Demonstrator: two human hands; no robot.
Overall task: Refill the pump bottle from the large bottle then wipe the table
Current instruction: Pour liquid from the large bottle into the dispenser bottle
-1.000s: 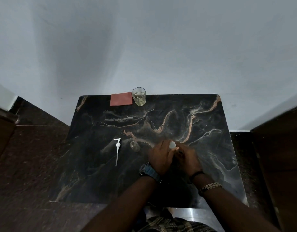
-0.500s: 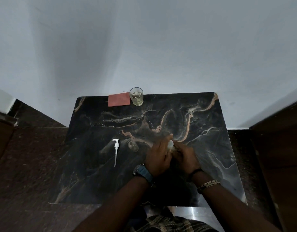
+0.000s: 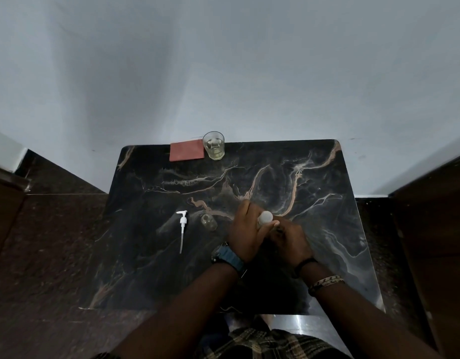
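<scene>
On the dark marble table (image 3: 327, 229) both hands meet around the large bottle, whose white cap (image 3: 265, 217) shows between them while its body is hidden. My left hand (image 3: 245, 235) wraps the bottle from the left. My right hand (image 3: 288, 238) closes on it just below the cap. The small clear pump bottle (image 3: 208, 222) stands open-mouthed just left of my left hand. Its white pump head (image 3: 182, 229) with its tube lies flat on the table further left.
A folded red cloth (image 3: 186, 151) lies at the table's far edge, and a drinking glass (image 3: 213, 145) with a little yellowish liquid stands beside it. A pale wall rises behind. Dark wooden furniture flanks the table on both sides.
Both hands have stayed on the large bottle and turned slightly around the cap; the white cap now shows more fully. The view has shifted a little. Other objects have not moved.
</scene>
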